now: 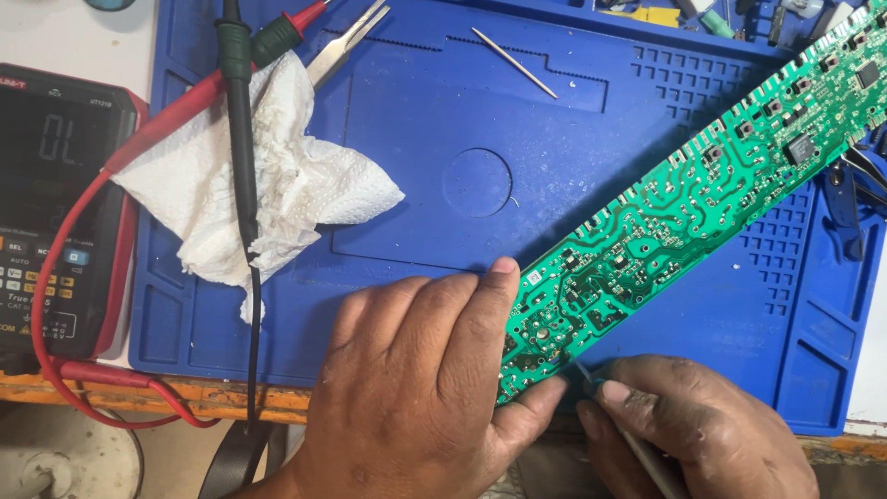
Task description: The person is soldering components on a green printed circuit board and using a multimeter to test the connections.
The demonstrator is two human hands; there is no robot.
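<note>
Left hand (425,379) gripped the near end of the long green circuit board (684,194), fingers (480,314) curled over its top edge and thumb under the near edge; closed firmly on it. The board ran diagonally from the near centre up to the far right corner, resting on the blue silicone repair mat (573,166).

Right hand (702,434) was closed round a thin pointed tool (591,377), its tip touching the board's near edge. The exact kind of tool could not be told.

Risks, as judged: the tip might skid off a joint and bridge or scratch neighbouring tracks, since the components sat close together. Most of the board lay well beyond the grip, so pressure at the near end might lever or twist it.

Surface: a crumpled white paper towel (277,176) to the left, black and red probe leads (242,139) draped over it, running to a multimeter (55,203) at far left. Tweezers (346,42) and a thin stick (515,63) lay at the far edge. Worn orange bench edge (231,397) near.
</note>
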